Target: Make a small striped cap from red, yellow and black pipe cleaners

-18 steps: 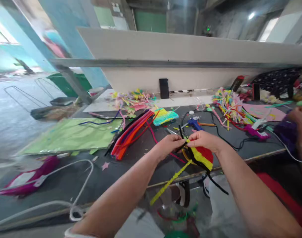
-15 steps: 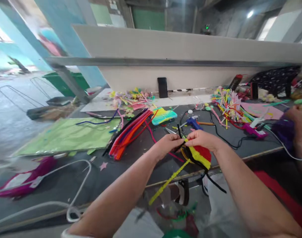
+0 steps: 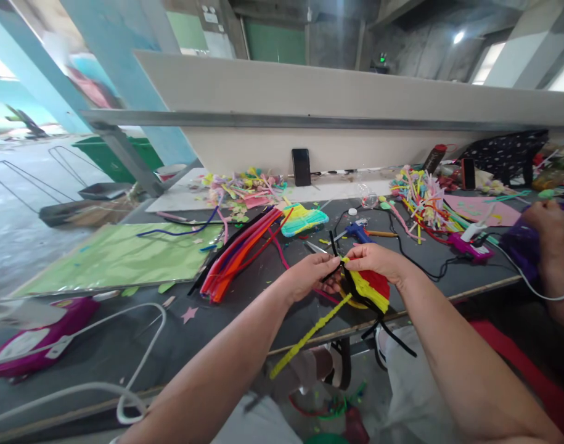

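Observation:
Both hands meet over the table's front edge at a pipe-cleaner craft piece (image 3: 371, 288), yellow and red with black strips along it. With thumb and fingers, my left hand (image 3: 316, 270) pinches a black pipe cleaner (image 3: 332, 243) at the piece's upper left corner. My right hand (image 3: 373, 260) grips the top of the piece, its fingertips almost touching the left ones. A yellow pipe cleaner (image 3: 312, 336) hangs down to the left from the piece, and black ends dangle below it. Just behind the hands lie scissors (image 3: 315, 247) and a blue glue gun (image 3: 357, 232).
A bundle of pipe cleaners (image 3: 240, 259) and a green sheet (image 3: 124, 256) lie to the left. Behind them sits a yellow-and-turquoise piece (image 3: 302, 220). A phone (image 3: 301, 167) leans at the back. Magenta power strips (image 3: 470, 246) have trailing cords. At far right is another person's hand (image 3: 546, 217).
The view has shifted slightly. My left hand's lower fingers have spread a little beneath the pinch, while both hands stay on the craft piece. The other person's hand has moved slightly.

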`<state>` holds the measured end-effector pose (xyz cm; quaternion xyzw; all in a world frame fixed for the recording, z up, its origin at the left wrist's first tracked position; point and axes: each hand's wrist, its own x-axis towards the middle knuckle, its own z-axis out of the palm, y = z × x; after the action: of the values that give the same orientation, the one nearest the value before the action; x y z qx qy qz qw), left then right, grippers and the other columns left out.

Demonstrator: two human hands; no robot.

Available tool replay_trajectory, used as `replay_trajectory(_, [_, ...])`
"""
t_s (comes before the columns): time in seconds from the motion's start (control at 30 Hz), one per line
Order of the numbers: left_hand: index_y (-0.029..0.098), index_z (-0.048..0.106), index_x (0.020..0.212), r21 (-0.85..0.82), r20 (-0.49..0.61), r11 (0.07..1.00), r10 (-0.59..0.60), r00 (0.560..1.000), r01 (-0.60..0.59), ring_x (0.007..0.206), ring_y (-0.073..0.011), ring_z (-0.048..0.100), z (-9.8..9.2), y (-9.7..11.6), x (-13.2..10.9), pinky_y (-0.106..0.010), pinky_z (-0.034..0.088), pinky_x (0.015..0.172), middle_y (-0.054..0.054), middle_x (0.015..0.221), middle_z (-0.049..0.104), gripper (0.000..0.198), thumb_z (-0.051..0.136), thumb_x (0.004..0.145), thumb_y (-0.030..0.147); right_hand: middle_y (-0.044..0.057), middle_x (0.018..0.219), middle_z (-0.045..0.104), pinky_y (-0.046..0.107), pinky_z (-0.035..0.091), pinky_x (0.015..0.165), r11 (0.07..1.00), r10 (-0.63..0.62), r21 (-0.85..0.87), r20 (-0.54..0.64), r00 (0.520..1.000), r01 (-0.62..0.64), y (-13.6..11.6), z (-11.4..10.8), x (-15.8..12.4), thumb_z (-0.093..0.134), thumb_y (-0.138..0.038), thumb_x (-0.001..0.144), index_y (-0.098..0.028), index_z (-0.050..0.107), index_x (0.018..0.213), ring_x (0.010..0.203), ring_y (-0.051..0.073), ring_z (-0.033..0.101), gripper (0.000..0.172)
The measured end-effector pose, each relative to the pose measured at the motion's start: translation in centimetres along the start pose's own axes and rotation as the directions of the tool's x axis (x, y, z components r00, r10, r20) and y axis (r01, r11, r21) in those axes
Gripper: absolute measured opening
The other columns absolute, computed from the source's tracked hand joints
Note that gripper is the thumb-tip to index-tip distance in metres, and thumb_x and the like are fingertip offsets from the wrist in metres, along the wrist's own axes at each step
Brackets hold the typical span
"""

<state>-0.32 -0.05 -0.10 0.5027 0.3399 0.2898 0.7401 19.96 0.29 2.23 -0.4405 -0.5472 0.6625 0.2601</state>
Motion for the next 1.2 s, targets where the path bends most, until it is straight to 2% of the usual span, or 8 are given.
replay_trajectory(0.13, [0.013, 0.059, 0.092, -0.093, 0.103, 0.994, -0.053, 0.993, 0.062, 0.068, -0.0190, 0.068, -0.4, 0.3, -0.4, -0.031, 0.052, 0.064, -0.009, 0.083, 0.066, 0.048, 0.062, 0.075, 0.058, 0.001, 0.071, 0.068, 0.023, 0.047, 0.058, 0.994, -0.047, 0.093, -0.066, 0.997, 0.053, -0.2, -1.1, -0.7, 0.080, -0.033, 0.064, -0.015, 0.066, 0.087, 0.059, 0.012, 0.062, 0.032])
replay_trajectory(0.27, [0.009, 0.062, 0.095, -0.070, 0.283, 0.987, -0.117, 0.952, 0.142, 0.072, -0.0220, 0.068, -0.3, 0.4, -0.7, -0.035, 0.053, 0.068, -0.016, 0.089, 0.068, 0.056, 0.058, 0.076, 0.062, -0.001, 0.069, 0.068, 0.024, 0.049, 0.059, 0.978, -0.070, 0.188, -0.130, 0.989, 0.094, -0.2, -2.4, -1.1, 0.081, -0.030, 0.064, -0.017, 0.066, 0.087, 0.058, 0.012, 0.063, 0.031])
replay_trajectory(0.4, [0.011, 0.063, 0.100, 0.016, 0.380, 0.993, -0.118, 0.918, 0.121, 0.068, -0.0184, 0.067, 0.1, 0.0, -0.7, -0.029, 0.052, 0.063, -0.012, 0.084, 0.068, 0.047, 0.073, 0.070, 0.045, 0.000, 0.071, 0.069, 0.024, 0.049, 0.059, 0.974, -0.079, 0.198, -0.142, 0.987, 0.106, -0.2, -2.7, -1.2, 0.080, -0.032, 0.066, -0.017, 0.067, 0.086, 0.057, 0.012, 0.063, 0.028])
replay_trajectory(0.57, [0.010, 0.064, 0.088, -0.021, 0.281, 1.000, -0.003, 0.960, 0.009, 0.050, -0.0111, 0.058, 0.1, -0.2, -0.4, -0.022, 0.046, 0.051, -0.003, 0.063, 0.062, 0.027, 0.073, 0.073, 0.030, 0.005, 0.088, 0.072, 0.027, 0.052, 0.070, 0.941, -0.189, 0.247, -0.178, 0.966, 0.230, -0.4, -2.6, -1.4, 0.066, -0.044, 0.080, -0.018, 0.067, 0.099, 0.075, 0.016, 0.067, 0.032])
replay_trajectory(0.73, [0.011, 0.062, 0.082, -0.159, 0.062, 0.977, 0.156, 0.986, -0.145, 0.050, -0.0097, 0.056, -0.2, 0.2, -0.1, -0.021, 0.046, 0.050, -0.002, 0.062, 0.061, 0.023, 0.075, 0.070, 0.026, 0.007, 0.097, 0.072, 0.031, 0.051, 0.071, 0.899, -0.251, 0.311, -0.210, 0.945, 0.308, 0.1, -3.7, -1.3, 0.056, -0.054, 0.084, -0.021, 0.066, 0.105, 0.083, 0.020, 0.067, 0.040])
replay_trajectory(0.93, [0.011, 0.060, 0.082, -0.192, -0.052, 0.960, 0.197, 0.979, -0.203, 0.051, -0.0102, 0.057, 0.0, -0.4, 0.4, -0.023, 0.048, 0.053, -0.003, 0.064, 0.062, 0.025, 0.076, 0.070, 0.027, 0.003, 0.087, 0.071, 0.028, 0.049, 0.072, 0.939, -0.252, 0.209, -0.118, 0.960, 0.272, -0.2, -2.8, -1.3, 0.078, -0.029, 0.068, -0.017, 0.068, 0.099, 0.073, 0.015, 0.064, 0.034])
replay_trajectory(1.07, [0.014, 0.061, 0.096, -0.210, -0.056, 0.968, 0.129, 0.990, -0.138, 0.063, -0.0145, 0.064, 0.1, 0.3, 0.0, -0.029, 0.052, 0.061, -0.005, 0.080, 0.066, 0.036, 0.078, 0.068, 0.031, -0.001, 0.075, 0.068, 0.026, 0.047, 0.071, 0.956, -0.248, 0.135, -0.104, 0.963, 0.261, -0.6, -2.3, -1.3, 0.078, -0.022, 0.065, -0.017, 0.069, 0.090, 0.066, 0.012, 0.060, 0.027])
replay_trajectory(1.2, [0.014, 0.063, 0.101, -0.165, -0.235, 0.948, 0.230, 0.945, -0.272, 0.074, -0.0142, 0.065, -0.4, 1.3, -0.2, -0.027, 0.051, 0.067, -0.006, 0.090, 0.067, 0.044, 0.079, 0.066, 0.035, 0.001, 0.078, 0.068, 0.026, 0.045, 0.068, 0.969, -0.234, 0.061, -0.089, 0.968, 0.239, -0.4, -2.3, -1.1, 0.076, -0.023, 0.066, -0.016, 0.069, 0.094, 0.066, 0.012, 0.058, 0.029])
